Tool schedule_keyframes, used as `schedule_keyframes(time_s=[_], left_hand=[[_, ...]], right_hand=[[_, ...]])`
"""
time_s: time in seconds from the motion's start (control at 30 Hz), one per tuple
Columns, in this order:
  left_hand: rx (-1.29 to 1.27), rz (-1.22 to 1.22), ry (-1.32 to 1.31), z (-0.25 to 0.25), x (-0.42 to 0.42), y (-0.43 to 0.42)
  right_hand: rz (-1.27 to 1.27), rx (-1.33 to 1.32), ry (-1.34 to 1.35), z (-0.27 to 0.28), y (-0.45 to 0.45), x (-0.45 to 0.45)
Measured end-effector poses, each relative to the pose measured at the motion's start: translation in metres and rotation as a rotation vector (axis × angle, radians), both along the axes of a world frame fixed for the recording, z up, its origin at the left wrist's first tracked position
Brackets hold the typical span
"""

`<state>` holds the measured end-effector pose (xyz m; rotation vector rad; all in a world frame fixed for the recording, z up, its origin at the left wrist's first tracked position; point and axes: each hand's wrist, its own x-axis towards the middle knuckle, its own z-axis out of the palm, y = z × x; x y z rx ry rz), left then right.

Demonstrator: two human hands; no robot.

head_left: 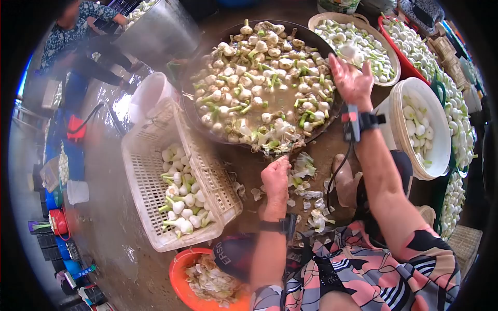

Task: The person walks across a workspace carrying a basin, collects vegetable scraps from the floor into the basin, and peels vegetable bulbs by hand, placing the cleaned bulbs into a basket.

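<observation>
A wide dark tub of murky water holds many garlic bulbs with green stems. My right hand is over its right rim, palm up with fingers spread. A blurred white bulb is just beyond those fingers, in front of a round basket full of bulbs; the hand does not grip it. At the tub's near rim my left hand is closed in a pinch, close to loose peels; what it holds, if anything, is too small to name.
A white crate with cleaned bulbs stands left, a red basin of peels below it. On the right are a white bucket with bulbs and a red tub. A co-worker sits at the upper left. Peels litter the wet floor.
</observation>
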<state>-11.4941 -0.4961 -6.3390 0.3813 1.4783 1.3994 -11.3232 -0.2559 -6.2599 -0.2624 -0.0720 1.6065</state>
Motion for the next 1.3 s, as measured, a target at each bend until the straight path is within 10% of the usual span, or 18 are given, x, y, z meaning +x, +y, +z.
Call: schedule_keyframes(time_s=[0.23, 0.3, 0.47, 0.57, 0.83, 0.87, 1.0, 1.17, 1.3], left_hand=[[0.078, 0.083, 0.475, -0.016, -0.064, 0.074], [0.044, -0.068, 0.978, -0.012, -0.085, 0.12], [-0.508, -0.885, 1.784, -0.031, -0.119, 0.196], [-0.601, -0.979, 1.933, -0.059, -0.122, 0.215], [-0.593, -1.342, 1.244, -0.034, -0.139, 0.228], [-0.525, -1.148, 1.417, -0.026, -0.137, 0.23], [0.192, -0.179, 0.656, 0.012, -0.103, 0.181], [0.218, -0.26, 0.358, 0.035, -0.071, 0.122], [0.21, 0.062, -0.12, 0.058, -0.056, 0.085]], right_hand=[[0.649, 0.311, -1.536, -0.051, 0.028, -0.099], [0.549, 1.045, -2.041, -0.084, 0.031, -0.123], [0.596, 1.326, -2.294, -0.141, 0.052, -0.158], [0.639, 1.235, -2.289, -0.137, 0.06, -0.16], [0.74, 0.843, -2.319, -0.157, 0.083, -0.147], [0.575, 0.77, -2.132, -0.129, 0.077, -0.137], [0.517, 0.672, -1.687, -0.049, 0.043, -0.105], [0.36, 1.038, -1.981, 0.015, -0.037, -0.111], [0.347, 0.86, -1.462, -0.004, -0.083, -0.093]])
